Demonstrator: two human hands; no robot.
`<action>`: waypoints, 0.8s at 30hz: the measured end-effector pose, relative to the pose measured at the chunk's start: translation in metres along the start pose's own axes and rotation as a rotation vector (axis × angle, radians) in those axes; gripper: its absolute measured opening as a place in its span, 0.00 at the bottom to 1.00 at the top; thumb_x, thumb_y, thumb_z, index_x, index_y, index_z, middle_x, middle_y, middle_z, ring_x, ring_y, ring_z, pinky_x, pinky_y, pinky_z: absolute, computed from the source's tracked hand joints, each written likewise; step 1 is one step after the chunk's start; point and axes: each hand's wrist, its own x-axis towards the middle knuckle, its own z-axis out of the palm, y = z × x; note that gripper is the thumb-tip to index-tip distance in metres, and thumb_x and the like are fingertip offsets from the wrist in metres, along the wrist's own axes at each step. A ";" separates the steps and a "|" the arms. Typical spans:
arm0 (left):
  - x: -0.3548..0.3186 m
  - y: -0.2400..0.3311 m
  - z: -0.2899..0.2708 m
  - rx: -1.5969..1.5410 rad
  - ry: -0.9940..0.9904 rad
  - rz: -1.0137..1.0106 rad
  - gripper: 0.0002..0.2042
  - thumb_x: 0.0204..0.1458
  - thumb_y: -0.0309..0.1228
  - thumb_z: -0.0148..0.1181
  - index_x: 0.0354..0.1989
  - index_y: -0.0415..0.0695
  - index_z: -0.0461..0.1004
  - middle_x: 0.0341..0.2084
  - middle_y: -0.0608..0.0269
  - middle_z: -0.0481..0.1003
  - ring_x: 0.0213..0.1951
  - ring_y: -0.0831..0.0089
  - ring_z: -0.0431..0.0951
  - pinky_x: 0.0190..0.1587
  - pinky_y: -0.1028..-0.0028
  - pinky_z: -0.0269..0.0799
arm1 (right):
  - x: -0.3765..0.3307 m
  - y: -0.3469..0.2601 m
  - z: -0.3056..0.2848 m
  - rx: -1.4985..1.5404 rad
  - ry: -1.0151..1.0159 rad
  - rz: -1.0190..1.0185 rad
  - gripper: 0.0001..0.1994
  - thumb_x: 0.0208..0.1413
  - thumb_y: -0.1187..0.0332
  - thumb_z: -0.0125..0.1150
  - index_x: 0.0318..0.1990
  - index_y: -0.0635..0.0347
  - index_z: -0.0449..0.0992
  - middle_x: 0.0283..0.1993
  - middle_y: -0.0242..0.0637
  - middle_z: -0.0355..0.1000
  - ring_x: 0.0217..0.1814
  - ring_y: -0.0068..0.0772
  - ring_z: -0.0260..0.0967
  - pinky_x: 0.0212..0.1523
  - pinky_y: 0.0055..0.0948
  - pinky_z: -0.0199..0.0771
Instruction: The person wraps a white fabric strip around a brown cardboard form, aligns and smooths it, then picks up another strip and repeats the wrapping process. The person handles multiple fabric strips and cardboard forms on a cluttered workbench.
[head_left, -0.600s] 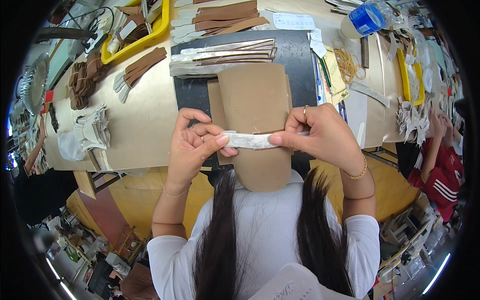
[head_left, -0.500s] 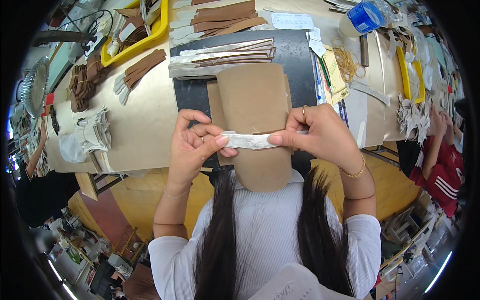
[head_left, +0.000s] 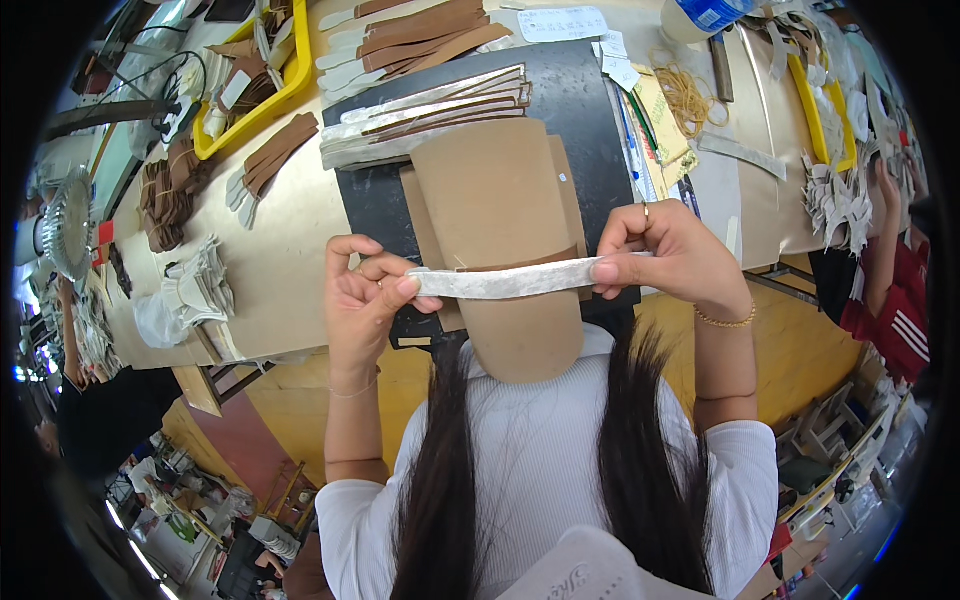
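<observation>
i'm working over the counter (head_left: 290, 230), a white paper label (head_left: 562, 23) lying at its far edge. my left hand (head_left: 365, 300) and right hand (head_left: 672, 255) are pinching the ends of a pale grey strip (head_left: 505, 282), stretched flat above the brown card pieces (head_left: 500, 220).

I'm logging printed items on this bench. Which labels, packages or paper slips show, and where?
Paper slip: top centre of bench, white rounded rectangle with small print.
Small tags: just right of it, white, overlapping.
Tub: top right, white with blue label.
No screens visible.
</observation>
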 end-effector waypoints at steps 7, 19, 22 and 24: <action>0.005 -0.011 -0.002 -0.037 -0.015 -0.028 0.21 0.50 0.16 0.59 0.46 0.43 0.54 0.27 0.47 0.76 0.26 0.63 0.80 0.31 0.69 0.79 | 0.008 0.022 0.002 0.087 0.030 0.042 0.12 0.53 0.63 0.66 0.29 0.65 0.74 0.26 0.33 0.74 0.26 0.16 0.71 0.28 0.15 0.72; 0.009 -0.015 0.001 -0.056 -0.014 -0.061 0.22 0.50 0.16 0.58 0.48 0.44 0.54 0.27 0.48 0.76 0.26 0.64 0.78 0.31 0.69 0.78 | 0.017 0.043 0.006 0.139 0.037 0.030 0.15 0.52 0.59 0.67 0.28 0.63 0.73 0.24 0.30 0.72 0.24 0.15 0.69 0.25 0.14 0.70; 0.008 -0.014 0.003 -0.050 -0.003 -0.070 0.22 0.50 0.16 0.58 0.48 0.45 0.55 0.27 0.49 0.75 0.26 0.65 0.78 0.30 0.70 0.77 | 0.017 0.054 0.004 0.197 0.051 0.060 0.15 0.53 0.59 0.66 0.30 0.63 0.73 0.24 0.31 0.72 0.25 0.17 0.70 0.25 0.15 0.71; 0.007 -0.013 0.003 -0.049 0.007 -0.077 0.22 0.50 0.16 0.59 0.48 0.45 0.55 0.27 0.51 0.75 0.26 0.66 0.77 0.30 0.71 0.77 | 0.014 0.062 0.004 0.267 0.070 0.066 0.14 0.54 0.60 0.64 0.32 0.64 0.73 0.25 0.31 0.72 0.25 0.18 0.71 0.26 0.15 0.72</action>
